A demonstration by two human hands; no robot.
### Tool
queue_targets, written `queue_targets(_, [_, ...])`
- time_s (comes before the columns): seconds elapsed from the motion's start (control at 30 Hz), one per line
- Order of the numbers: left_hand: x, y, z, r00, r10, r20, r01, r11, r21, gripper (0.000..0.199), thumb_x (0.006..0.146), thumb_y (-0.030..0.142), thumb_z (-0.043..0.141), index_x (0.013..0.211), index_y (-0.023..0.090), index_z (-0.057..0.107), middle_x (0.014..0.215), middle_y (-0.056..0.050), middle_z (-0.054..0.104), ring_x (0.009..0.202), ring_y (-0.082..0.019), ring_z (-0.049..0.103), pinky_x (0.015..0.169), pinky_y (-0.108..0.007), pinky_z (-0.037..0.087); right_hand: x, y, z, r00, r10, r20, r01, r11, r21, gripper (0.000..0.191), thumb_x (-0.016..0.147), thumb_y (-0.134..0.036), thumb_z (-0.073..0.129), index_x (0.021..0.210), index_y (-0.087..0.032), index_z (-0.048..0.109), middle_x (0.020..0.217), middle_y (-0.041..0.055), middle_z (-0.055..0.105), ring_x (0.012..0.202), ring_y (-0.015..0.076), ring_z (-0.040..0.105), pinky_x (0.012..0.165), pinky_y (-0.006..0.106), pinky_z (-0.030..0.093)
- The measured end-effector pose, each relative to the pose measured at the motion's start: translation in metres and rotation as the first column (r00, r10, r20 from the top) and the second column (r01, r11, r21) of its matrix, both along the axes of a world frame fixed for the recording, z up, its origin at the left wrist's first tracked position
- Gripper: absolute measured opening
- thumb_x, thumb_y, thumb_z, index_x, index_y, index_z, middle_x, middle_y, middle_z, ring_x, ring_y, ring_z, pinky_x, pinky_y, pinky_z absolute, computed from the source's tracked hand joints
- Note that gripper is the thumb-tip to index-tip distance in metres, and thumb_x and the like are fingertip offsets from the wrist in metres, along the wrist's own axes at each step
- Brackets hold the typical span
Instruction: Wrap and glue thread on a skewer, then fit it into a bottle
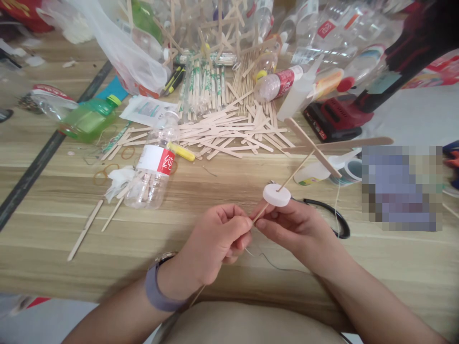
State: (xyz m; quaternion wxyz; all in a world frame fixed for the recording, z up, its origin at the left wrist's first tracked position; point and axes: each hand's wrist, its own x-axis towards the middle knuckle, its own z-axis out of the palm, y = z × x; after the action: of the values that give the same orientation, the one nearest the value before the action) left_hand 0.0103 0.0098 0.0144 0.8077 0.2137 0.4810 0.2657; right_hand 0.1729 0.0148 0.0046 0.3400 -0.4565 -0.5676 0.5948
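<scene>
My left hand (pixel 220 241) is closed around the lower part of a thin wooden skewer (pixel 294 173), gripping it between thumb and fingers. My right hand (pixel 303 227) pinches the same skewer just beneath a white bottle cap (pixel 276 197), through which it passes. Two flat craft sticks (pixel 328 163) form a cross at the skewer's upper end. From one of them hangs a pale string (pixel 337 203). A thin thread lies on the table below the hands. Behind my right hand shows a black loop-shaped handle (pixel 342 223); the rest of it is hidden.
A clear plastic bottle (pixel 147 196) stands left of the hands beside a loose craft stick (pixel 85 230). Farther back are a craft-stick pile (pixel 215 134), a green bottle (pixel 89 119) and a white glue bottle (pixel 296 98). A red-and-black power tool (pixel 337 112) stands at the right.
</scene>
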Motion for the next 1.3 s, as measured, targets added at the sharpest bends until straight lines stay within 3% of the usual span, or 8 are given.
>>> queue_targets(0.47, [-0.0016, 0.0035, -0.0012, 0.992, -0.089, 0.087, 0.095, 0.993, -0.065, 0.009, 0.071, 0.02, 0.051, 0.064, 0.019, 0.044, 0.044, 0.009, 0.042, 0.034, -0.001, 0.022, 0.035, -0.015, 0.012, -0.0011, 0.0013, -0.0006, 0.998, -0.033, -0.058, 0.036, 0.998, 0.051, 0.007, 0.084, -0.025, 0.061, 0.079, -0.023, 0.064, 0.072, -0.0001, 0.066, 0.063, 0.0121, 0.059, 0.056, 0.024, 0.046])
queue_targets(0.77, [-0.001, 0.0023, 0.0006, 0.997, -0.07, -0.037, 0.069, 0.997, -0.027, 0.012, 0.069, 0.024, 0.053, 0.065, 0.02, 0.042, 0.046, 0.007, 0.05, 0.034, -0.002, 0.032, 0.034, -0.014, 0.016, -0.0002, -0.0013, -0.0032, 0.998, -0.058, -0.008, 0.059, 0.995, 0.08, 0.012, 0.085, -0.026, 0.06, 0.074, -0.021, 0.06, 0.07, -0.0001, 0.063, 0.064, 0.0129, 0.058, 0.062, 0.025, 0.048])
queue_targets(0.93, [-0.0009, 0.0024, 0.0024, 0.996, -0.058, -0.073, 0.057, 0.998, -0.018, 0.012, 0.071, 0.026, 0.054, 0.074, 0.022, 0.042, 0.045, 0.008, 0.051, 0.033, -0.003, 0.032, 0.033, -0.015, 0.017, -0.0005, -0.0016, -0.0034, 0.998, -0.059, 0.001, 0.058, 0.994, 0.097, 0.012, 0.085, -0.026, 0.06, 0.074, -0.021, 0.061, 0.071, -0.0003, 0.064, 0.066, 0.0127, 0.059, 0.063, 0.025, 0.048])
queue_targets(1.3, [0.0002, 0.0031, 0.0032, 0.996, -0.038, -0.081, 0.036, 0.999, -0.018, 0.02, 0.066, 0.023, 0.055, 0.069, 0.022, 0.036, 0.043, 0.008, 0.05, 0.034, -0.002, 0.03, 0.035, -0.014, 0.017, -0.0002, -0.0016, -0.0038, 0.997, -0.069, 0.023, 0.067, 0.994, 0.089, 0.012, 0.084, -0.027, 0.061, 0.073, -0.021, 0.061, 0.069, 0.0003, 0.064, 0.065, 0.0134, 0.059, 0.062, 0.026, 0.048])
